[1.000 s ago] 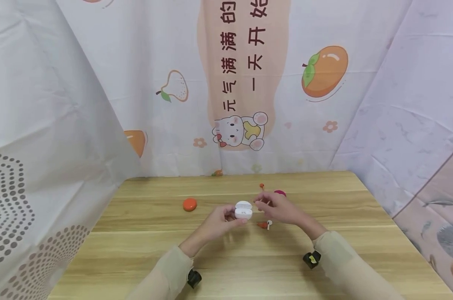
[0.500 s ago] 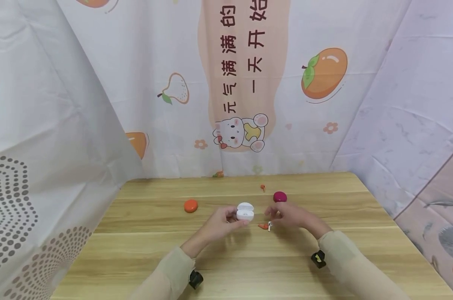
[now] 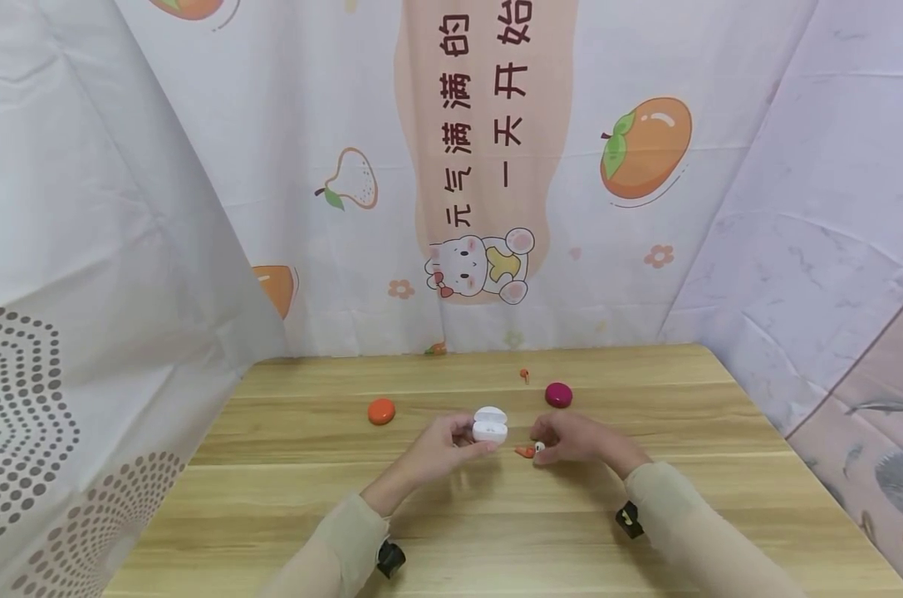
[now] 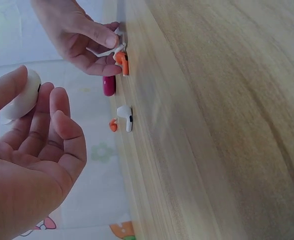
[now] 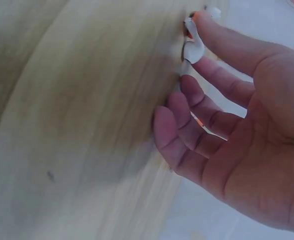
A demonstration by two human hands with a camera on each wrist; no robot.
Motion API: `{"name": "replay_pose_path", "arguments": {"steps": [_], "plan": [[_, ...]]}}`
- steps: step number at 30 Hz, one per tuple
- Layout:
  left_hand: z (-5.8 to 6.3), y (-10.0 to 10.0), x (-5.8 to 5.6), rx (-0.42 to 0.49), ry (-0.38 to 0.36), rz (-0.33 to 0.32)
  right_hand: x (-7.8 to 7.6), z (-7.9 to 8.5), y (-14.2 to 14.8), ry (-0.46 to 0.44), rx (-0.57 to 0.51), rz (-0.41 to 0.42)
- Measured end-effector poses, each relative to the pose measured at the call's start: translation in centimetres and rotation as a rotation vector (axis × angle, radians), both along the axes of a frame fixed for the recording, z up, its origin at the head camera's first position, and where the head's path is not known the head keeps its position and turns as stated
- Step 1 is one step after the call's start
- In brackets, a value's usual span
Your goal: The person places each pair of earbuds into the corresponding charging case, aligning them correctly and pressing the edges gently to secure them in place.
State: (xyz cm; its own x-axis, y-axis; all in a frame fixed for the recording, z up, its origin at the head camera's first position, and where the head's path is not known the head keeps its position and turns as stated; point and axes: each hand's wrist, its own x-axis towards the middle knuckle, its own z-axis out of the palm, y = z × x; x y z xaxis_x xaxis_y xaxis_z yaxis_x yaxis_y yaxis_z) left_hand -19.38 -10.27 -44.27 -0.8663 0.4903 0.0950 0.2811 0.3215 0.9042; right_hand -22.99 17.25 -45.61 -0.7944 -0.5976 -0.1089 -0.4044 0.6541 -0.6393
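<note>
My left hand (image 3: 438, 448) holds a white earbud case (image 3: 490, 430) with its lid raised, above the table. In the left wrist view the case (image 4: 24, 97) sits between thumb and fingers. At the table surface, my right hand (image 3: 571, 438) pinches a white earbud (image 3: 539, 448) between thumb and index finger. The right wrist view shows this earbud (image 5: 193, 50) at the thumb and index fingertips, the other fingers loosely bent. An orange earbud (image 3: 526, 452) lies right beside it. Another white earbud (image 4: 124, 117) lies on the table in the left wrist view.
A round orange case (image 3: 380, 411) lies on the wooden table (image 3: 451, 531) to the left. Behind my right hand is a magenta case (image 3: 559, 394), with another orange earbud (image 3: 524, 375) farther back. A printed curtain (image 3: 331, 324) hangs along the table's far edge.
My right hand has moved from beside the white case down and rightward to the white earbud and now pinches it. The left hand keeps holding the case, almost still.
</note>
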Motion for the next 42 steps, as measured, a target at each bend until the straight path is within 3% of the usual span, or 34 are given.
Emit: {"name": "replay_pose_path", "arguments": {"steps": [12, 42], "plan": [[-0.11, 0.10, 0.18, -0.005, 0.013, -0.021, 0.00, -0.81, -0.44, 0.018, 0.038, -0.150], [-0.08, 0.13, 0.31, -0.026, -0.011, -0.031, -0.07, -0.42, -0.55, 0.010, 0.051, -0.179]]}}
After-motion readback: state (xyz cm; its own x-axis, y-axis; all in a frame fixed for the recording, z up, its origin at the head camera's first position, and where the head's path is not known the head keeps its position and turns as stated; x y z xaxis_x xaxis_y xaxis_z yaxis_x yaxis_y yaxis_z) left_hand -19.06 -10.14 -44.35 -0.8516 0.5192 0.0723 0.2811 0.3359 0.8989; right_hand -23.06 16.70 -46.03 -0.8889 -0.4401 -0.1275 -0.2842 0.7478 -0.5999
